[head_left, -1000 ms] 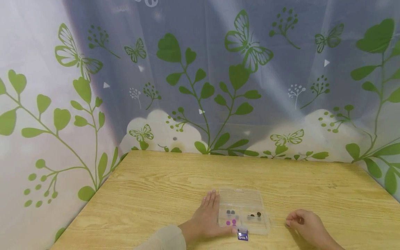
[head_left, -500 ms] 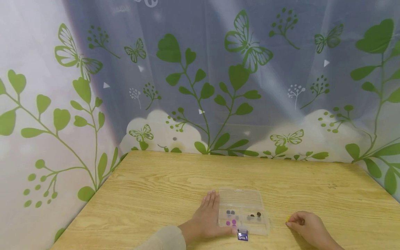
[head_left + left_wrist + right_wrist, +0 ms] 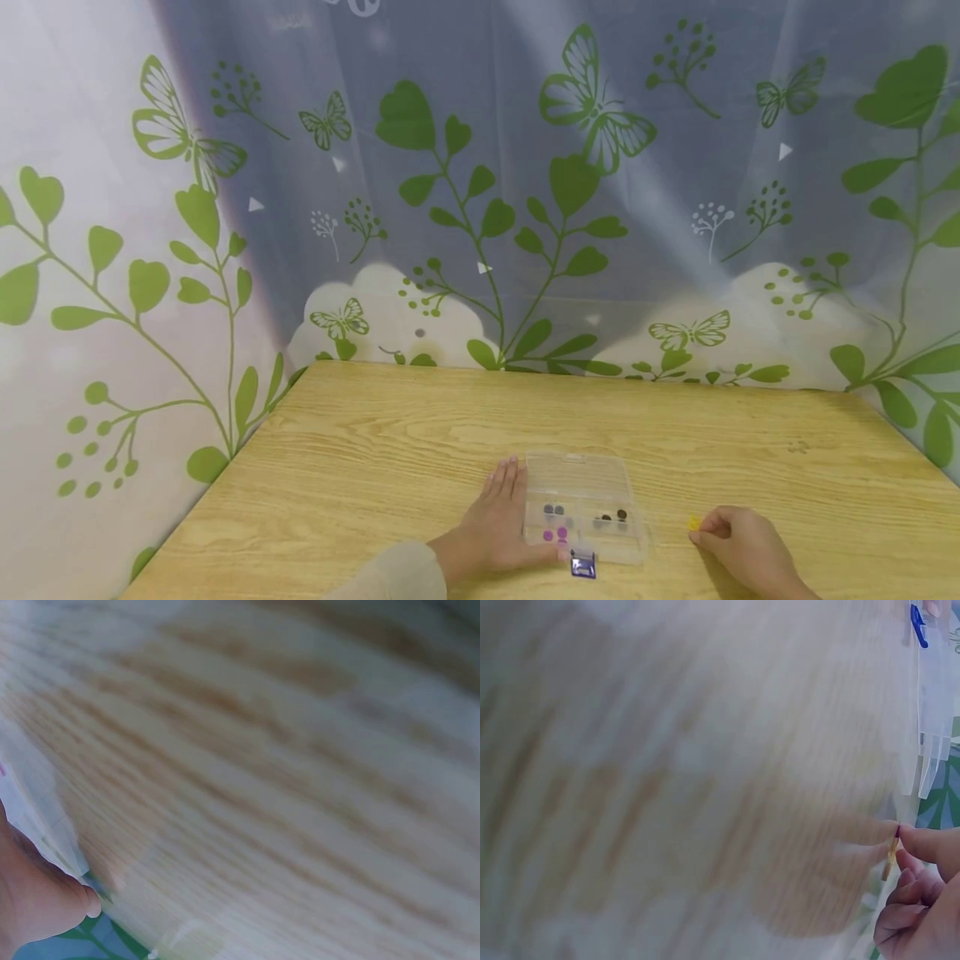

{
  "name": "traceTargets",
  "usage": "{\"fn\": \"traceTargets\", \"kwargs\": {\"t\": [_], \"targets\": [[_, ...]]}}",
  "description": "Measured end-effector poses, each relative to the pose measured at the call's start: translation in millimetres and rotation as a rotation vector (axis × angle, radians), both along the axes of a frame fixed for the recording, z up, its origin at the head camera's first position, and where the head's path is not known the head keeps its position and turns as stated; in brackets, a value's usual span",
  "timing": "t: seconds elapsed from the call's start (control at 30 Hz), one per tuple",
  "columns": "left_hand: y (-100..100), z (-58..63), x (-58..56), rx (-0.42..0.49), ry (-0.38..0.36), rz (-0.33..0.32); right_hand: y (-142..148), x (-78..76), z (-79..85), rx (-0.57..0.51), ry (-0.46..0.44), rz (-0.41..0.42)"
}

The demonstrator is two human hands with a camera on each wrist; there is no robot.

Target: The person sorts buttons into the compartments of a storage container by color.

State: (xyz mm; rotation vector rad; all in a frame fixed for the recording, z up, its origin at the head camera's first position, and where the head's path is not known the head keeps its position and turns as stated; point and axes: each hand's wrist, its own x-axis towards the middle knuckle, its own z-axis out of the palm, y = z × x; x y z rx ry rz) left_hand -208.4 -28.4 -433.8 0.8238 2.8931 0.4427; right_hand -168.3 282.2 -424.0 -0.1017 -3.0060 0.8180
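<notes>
Pinches a small yellow piece (image 3: pixel 693 523) between thumb and finger of the right hand (image 3: pixel 744 543), lower right of the head view. Rests the left hand (image 3: pixel 492 527), fingers straight and thumb spread, against the clear box (image 3: pixel 577 477), lower centre.

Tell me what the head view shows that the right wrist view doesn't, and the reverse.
Only the head view: grey discs, dark discs and pink discs in the box, the sleeve and the backdrop's butterflies. Only the right wrist view: the yellow piece edge-on, with a purple spot at the pinch. Both: the right hand pinching that piece, the box and the table.
</notes>
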Motion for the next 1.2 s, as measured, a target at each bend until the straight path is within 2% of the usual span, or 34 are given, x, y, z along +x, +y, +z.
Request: {"fn": "traceTargets", "kwargs": {"t": [0.43, 0.67, 1.2], "targets": [[0.2, 2.2, 1.1, 0.009, -0.01, -0.001, -3.8, 0.4, -1.8, -0.034, -0.013, 0.041], [0.3, 3.2, 1.3, 0.004, -0.012, 0.004, -8.1, 2.3, -0.6, -0.01, 0.02, 0.09], [-0.5, 1.5, 1.4, 0.019, -0.002, -0.007, -2.6, 1.6, -0.8, -0.047, 0.017, 0.071]]}}
